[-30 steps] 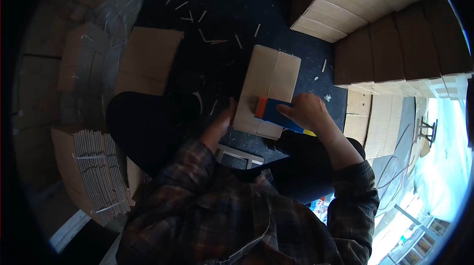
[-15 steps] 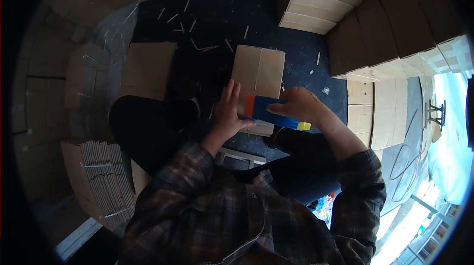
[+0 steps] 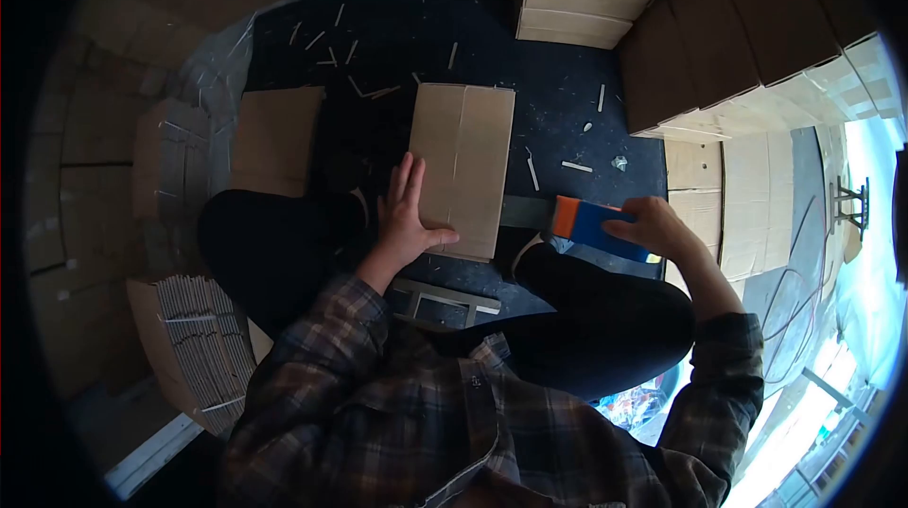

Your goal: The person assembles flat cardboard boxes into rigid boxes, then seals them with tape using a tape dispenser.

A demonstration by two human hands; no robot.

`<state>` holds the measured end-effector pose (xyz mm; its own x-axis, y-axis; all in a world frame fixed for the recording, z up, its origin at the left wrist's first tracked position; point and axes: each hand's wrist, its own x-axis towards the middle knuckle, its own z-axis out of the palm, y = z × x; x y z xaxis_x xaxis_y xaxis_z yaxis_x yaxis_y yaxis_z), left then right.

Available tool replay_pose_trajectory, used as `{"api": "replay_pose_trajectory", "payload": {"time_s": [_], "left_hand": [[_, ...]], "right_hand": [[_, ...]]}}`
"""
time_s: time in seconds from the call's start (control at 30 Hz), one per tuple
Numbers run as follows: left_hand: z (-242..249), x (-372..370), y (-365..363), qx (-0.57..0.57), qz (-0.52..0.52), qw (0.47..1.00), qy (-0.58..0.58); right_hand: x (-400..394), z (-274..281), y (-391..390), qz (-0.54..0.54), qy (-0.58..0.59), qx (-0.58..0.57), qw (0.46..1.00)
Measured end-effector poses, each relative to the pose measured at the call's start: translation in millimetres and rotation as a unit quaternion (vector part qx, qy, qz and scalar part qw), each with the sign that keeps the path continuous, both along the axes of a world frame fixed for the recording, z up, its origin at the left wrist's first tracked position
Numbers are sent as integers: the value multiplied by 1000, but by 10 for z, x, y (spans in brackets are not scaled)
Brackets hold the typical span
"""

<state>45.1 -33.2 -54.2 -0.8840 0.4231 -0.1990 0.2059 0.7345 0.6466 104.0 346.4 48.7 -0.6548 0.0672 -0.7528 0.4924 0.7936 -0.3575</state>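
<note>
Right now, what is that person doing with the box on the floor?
A person sits on the dark floor with a closed cardboard box in front of them. The left hand lies flat on the box's near corner. The right hand holds a blue and orange tape dispenser off to the side of the box.

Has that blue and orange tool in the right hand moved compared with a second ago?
Yes. The blue and orange tool has gone rightward off the cardboard box, where it lay before, carried by the right hand.
</note>
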Motion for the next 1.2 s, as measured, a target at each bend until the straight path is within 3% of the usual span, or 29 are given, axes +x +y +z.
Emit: {"api": "replay_pose_trajectory", "payload": {"time_s": [0.37, 0.6, 0.7, 0.77, 0.87, 0.93, 0.97, 1.03, 1.07, 1.13, 1.2], "left_hand": [[-6, -15, 4, 9, -4, 1000, 4], [17, -7, 35, 47, -14, 999, 16], [27, -11, 18, 72, -19, 997, 19], [9, -4, 17, 99, -18, 995, 19], [-20, 20, 3, 178, 31, 983, 21], [-100, -7, -34, 385, 123, 885, -231], [-295, -21, -102, 388, 123, 884, -229], [-738, -66, -288, 419, 186, 788, -411], [-730, -91, -309, 421, 183, 789, -409], [-693, -77, -330, 419, 186, 719, -521], [-723, -122, -367, 403, 197, 744, -496]], "right_hand": [[-449, -755, -593, 109, -58, 27, 992], [-790, -502, -927, 143, -106, 61, 982], [-792, -631, -1283, 188, -49, 115, 974], [-683, -929, -1375, 165, 12, 119, 979], [-581, -909, -1516, 97, 11, 151, 984], [-502, -1182, -1557, 32, 22, 154, 987], [-471, -1330, -1575, 33, 24, 156, 987], [-452, -1535, -1643, -88, 8, 159, 983], [-475, -1663, -1648, -104, -9, 165, 981], [-433, -1805, -1632, -131, -15, 161, 978], [-492, -1831, -1593, -180, -30, 157, 971]]}}
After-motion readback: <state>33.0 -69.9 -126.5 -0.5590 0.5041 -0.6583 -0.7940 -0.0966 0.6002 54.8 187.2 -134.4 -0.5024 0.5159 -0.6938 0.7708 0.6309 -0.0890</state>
